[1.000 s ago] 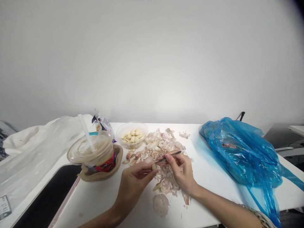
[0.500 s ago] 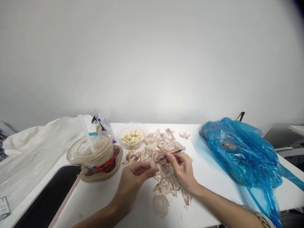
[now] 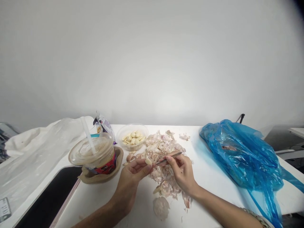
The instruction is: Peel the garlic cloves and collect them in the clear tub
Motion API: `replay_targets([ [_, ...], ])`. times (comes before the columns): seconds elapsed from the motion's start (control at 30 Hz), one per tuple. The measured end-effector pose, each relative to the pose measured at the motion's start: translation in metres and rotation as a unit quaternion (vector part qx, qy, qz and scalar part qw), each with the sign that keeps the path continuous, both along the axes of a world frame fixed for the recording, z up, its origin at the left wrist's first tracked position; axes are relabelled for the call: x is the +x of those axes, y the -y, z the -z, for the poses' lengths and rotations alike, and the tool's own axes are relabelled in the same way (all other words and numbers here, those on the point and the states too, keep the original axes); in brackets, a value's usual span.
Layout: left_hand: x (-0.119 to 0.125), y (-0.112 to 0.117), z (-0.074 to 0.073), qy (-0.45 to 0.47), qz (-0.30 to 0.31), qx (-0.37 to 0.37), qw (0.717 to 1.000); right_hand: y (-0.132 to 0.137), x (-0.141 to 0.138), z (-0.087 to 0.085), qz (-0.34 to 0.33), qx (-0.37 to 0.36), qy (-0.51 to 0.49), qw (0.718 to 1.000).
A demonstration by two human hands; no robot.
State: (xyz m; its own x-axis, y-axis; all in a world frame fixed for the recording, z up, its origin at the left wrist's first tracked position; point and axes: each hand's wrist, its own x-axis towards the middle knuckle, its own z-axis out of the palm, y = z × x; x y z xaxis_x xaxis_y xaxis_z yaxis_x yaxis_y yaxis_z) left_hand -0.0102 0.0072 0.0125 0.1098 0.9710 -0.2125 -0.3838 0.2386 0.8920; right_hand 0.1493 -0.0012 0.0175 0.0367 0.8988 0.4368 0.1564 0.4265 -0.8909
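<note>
Between the thumb and fingers of my left hand [image 3: 133, 174] is a pale garlic clove [image 3: 148, 161]. My right hand [image 3: 182, 172] grips a thin, dark, pointed tool [image 3: 175, 155], perhaps a small knife, whose tip lies close to the clove. Under and behind both hands spreads a heap of garlic skins [image 3: 163, 145]. Several unpeeled cloves [image 3: 130, 157] lie just beyond my left hand. A clear round bowl [image 3: 120, 134] behind them contains several peeled cloves [image 3: 134, 138].
At the left, a lidded drink cup [image 3: 104, 158] with a straw sits in a cardboard holder [image 3: 99, 178] beside a black-screened tablet [image 3: 51, 196]. Clear plastic [image 3: 40, 158] covers the far left. A blue plastic bag [image 3: 242, 155] occupies the right, and a snack packet [image 3: 104, 124] stands behind the cup.
My left hand has shifted slightly left with the clove, leaving a little more space from the tool. My right hand keeps nearly the same place and grip.
</note>
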Motion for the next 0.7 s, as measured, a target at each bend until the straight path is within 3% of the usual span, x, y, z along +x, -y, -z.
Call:
replay_targets([
  [0.33, 0.0003, -0.0018, 0.0003, -0.003, -0.030, -0.031, 0.999, -0.0003, 0.0019, 0.0054, 0.009, 0.006, 0.021, 1.000],
  [0.7, 0.0030, 0.0034, -0.0060, -0.046, 0.016, -0.018, 0.999, -0.0051, 0.0036, 0.0055, 0.027, 0.023, 0.045, 0.998],
])
